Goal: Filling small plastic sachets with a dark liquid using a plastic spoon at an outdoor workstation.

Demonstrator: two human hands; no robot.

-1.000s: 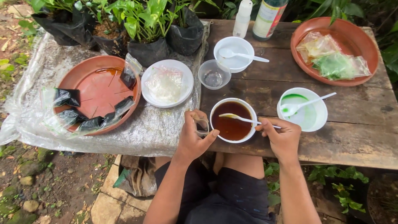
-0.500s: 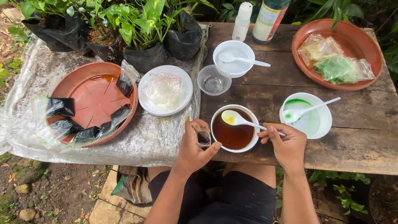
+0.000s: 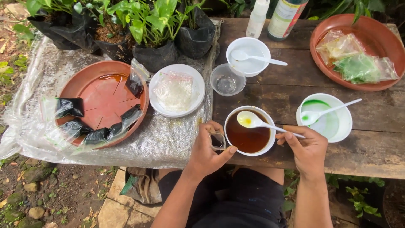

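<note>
1. Two hands work at the lower centre of the frame. The right hand [image 3: 307,151] is closed on the handle of a white plastic spoon [image 3: 261,123]. The left hand [image 3: 207,151] is closed around a small clear plastic bag [image 3: 218,140], just beside the bowl of brown liquid [image 3: 249,131].
2. I count three white bowls: the brown one in the lower centre, one with green liquid [image 3: 324,117] to its right, and one with clear liquid [image 3: 249,56] in the upper centre. Each has one white spoon, so three spoons.
3. There are two terracotta saucers. The left saucer [image 3: 101,101] holds about four dark filled bags; the upper right saucer [image 3: 358,46] holds two bags, one yellow and one green.
4. One white plate [image 3: 176,89] with a pale bag and one small clear cup [image 3: 228,79] stand in the centre.
5. Compared with half a second ago, the spoon is lifted a little higher over the brown bowl, with a bit of yellow liquid in it.
</note>
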